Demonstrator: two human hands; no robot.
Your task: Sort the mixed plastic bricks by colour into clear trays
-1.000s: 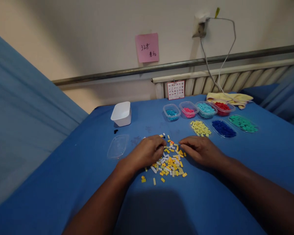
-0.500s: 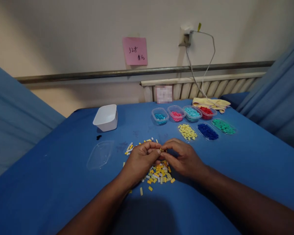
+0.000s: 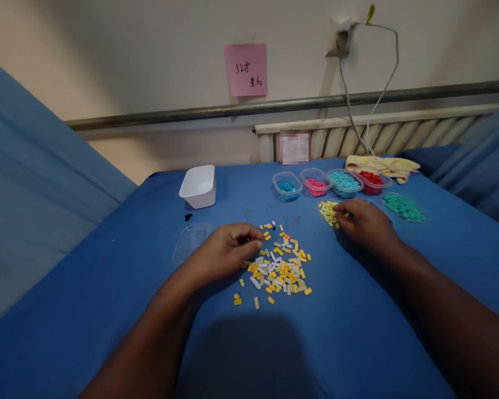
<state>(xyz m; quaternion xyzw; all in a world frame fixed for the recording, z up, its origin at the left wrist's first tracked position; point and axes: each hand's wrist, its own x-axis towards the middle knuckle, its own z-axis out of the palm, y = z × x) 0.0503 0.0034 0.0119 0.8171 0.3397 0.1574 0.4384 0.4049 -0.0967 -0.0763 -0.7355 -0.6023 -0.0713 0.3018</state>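
Observation:
Above the left side of a loose pile of yellow, white and pale building bricks is my left hand. Its fingers are curled, with thumb and forefinger tips close together; whatever they hold is hidden. My right hand reaches to a shallow clear tray of pale yellow bricks. There its thumb and fingertips come together at the tray's right side, over the bricks. I cannot make out any piece in that grip. The right hand largely covers the dark blue bricks' tray behind it.
Clear tubs hold teal bricks, pink bricks, light blue bricks and red bricks. Green bricks lie in a tray at right. A white box, clear lid, small black item and yellow cloth also rest there.
My hands have parted from a small yellow piece held between them. The right hand has moved right and away to the pale yellow tray; the left has shifted left. The view has turned slightly.

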